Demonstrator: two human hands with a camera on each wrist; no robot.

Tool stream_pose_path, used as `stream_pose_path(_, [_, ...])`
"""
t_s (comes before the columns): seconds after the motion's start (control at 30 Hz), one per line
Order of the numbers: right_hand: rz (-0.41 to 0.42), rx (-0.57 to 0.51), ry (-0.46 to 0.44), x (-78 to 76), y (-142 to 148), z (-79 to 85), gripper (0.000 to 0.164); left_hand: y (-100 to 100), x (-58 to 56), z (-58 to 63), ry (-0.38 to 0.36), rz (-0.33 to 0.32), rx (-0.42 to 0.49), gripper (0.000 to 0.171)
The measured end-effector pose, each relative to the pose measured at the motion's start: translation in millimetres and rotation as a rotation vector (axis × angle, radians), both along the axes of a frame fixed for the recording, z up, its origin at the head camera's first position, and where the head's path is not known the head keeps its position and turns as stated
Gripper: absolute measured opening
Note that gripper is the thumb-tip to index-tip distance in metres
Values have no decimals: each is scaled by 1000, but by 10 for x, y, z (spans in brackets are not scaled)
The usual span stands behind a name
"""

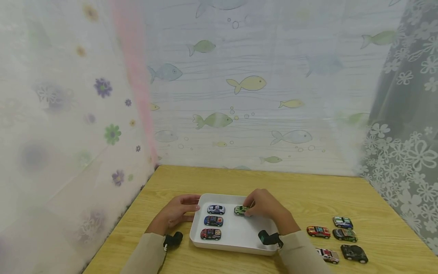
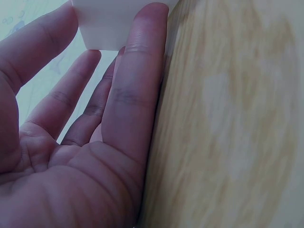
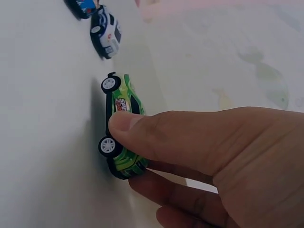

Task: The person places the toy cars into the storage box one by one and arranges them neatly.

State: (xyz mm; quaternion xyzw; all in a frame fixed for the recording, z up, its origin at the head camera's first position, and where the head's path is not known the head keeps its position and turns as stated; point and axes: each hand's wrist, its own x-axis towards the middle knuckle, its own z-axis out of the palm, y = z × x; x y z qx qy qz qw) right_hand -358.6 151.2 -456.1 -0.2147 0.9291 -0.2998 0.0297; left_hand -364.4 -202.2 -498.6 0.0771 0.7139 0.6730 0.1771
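A shallow white tray lies on the wooden table in the head view. My right hand pinches a green toy car between thumb and fingers, over the tray's far side. In the right wrist view the car's wheels are right at the tray floor. Three more toy cars stand in a column at the tray's left: a white-and-blue one, a blue one and a dark red one. With its fingers fairly straight, my left hand touches the tray's left wall, little-finger side down along the table.
Several toy cars stand on the table right of the tray, among them a red-and-yellow one, a white-and-green one and a black one. Behind the table hangs a fish-patterned curtain; a flowered curtain borders the left.
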Motion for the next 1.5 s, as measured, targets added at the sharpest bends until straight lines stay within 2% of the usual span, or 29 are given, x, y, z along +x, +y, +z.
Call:
stream_pose_path(0.27, [-2,-3,-5,-5,-70,-55,17,-5,-6,-10,-6,3,0,55])
stream_pose_path(0.5, [32,-22,12,6,-114,-53,17,-17,-29,-29,-3,-3,6,58])
stream_pose_path(1.2, [12,12,16,-14,-152,-74,17,9,-13,17,-3,7,-1,58])
stream_pose_path(1.5, [-19,3,21,29,-125,-48,24,3,-5,10,-12,10,-1,57])
